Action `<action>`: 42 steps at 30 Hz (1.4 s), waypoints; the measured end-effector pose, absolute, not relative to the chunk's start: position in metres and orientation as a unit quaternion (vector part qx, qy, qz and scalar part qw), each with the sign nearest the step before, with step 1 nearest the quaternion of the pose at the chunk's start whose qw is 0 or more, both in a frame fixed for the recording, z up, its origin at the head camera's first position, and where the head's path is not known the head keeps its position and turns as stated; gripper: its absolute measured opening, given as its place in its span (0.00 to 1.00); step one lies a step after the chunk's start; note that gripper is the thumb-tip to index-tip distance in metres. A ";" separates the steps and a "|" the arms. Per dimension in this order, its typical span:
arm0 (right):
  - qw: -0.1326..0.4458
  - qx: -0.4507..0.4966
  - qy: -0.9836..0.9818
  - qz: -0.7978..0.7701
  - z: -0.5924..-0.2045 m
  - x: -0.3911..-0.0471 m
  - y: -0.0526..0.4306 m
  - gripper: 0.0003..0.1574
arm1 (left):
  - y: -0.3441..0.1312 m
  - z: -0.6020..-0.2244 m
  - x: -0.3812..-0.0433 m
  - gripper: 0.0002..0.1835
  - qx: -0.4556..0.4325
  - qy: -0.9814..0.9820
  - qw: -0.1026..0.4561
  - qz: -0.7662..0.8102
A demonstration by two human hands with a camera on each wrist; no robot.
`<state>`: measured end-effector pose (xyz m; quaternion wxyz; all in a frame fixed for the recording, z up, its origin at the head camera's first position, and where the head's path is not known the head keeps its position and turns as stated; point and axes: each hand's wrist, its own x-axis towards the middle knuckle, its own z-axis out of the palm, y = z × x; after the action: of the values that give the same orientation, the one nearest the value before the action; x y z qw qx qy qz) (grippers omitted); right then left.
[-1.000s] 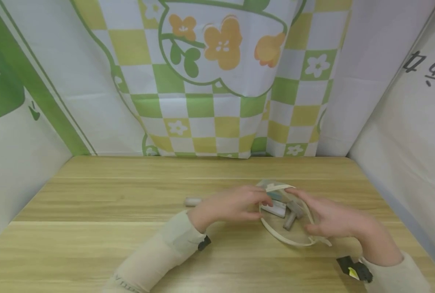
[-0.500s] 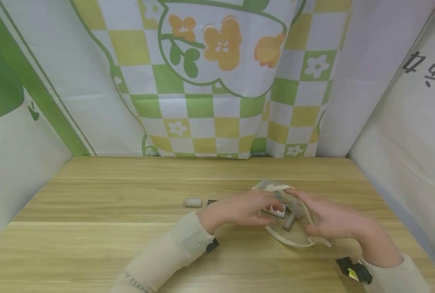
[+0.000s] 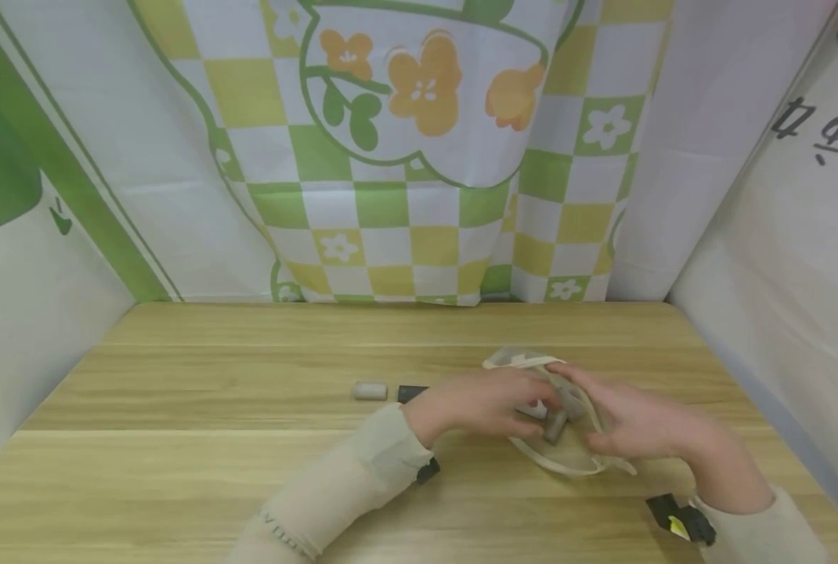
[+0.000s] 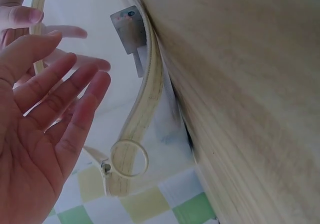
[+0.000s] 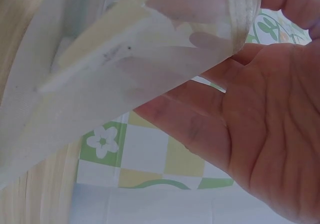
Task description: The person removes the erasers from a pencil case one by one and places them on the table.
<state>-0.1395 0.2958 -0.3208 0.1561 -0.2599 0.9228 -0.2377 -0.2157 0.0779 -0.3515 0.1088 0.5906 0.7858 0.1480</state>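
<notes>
A translucent zip pouch with a cream zipper edge stands with its mouth spread on the table. My right hand holds its right edge; in the right wrist view the fingers show behind the clear wall. Over the left side of the mouth is my left hand, its fingers reaching inward. The left wrist view shows this left hand with loosely extended fingers and nothing in them. Inside lie a small grey block with a narrow stem and a white piece, partly hidden by the left hand.
Left of the pouch, a short pale grey cylinder-like piece and a dark piece lie on the wooden table. A ring-shaped zipper pull hangs at the pouch's end. A checked curtain hangs behind the table.
My left hand has moved to the right, farther over the pouch mouth, uncovering the dark piece on the table. My right hand keeps its place at the pouch edge.
</notes>
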 end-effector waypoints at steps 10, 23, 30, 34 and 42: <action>0.161 -0.248 0.927 -0.230 -0.319 -0.138 0.296 0.55 | 0.093 -0.356 -0.222 0.22 0.597 0.783 0.126 0.122; 0.156 -0.251 0.925 -0.238 -0.320 -0.139 0.295 0.56 | 0.104 -0.359 -0.225 0.24 0.631 0.765 0.108 0.076; 0.152 -0.265 0.921 -0.240 -0.319 -0.140 0.296 0.56 | 0.107 -0.360 -0.227 0.25 0.636 0.760 0.116 0.062; 0.150 -0.265 0.922 -0.239 -0.319 -0.140 0.296 0.56 | 0.110 -0.361 -0.228 0.25 0.640 0.758 0.118 0.057; 0.149 -0.261 0.923 -0.239 -0.318 -0.139 0.295 0.55 | 0.113 -0.362 -0.228 0.27 0.637 0.759 0.130 0.046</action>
<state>-0.1388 0.2952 -0.3180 0.1488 -0.2611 0.9232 -0.2393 -0.2280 0.1131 -0.3621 0.1303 0.6368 0.7585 0.0462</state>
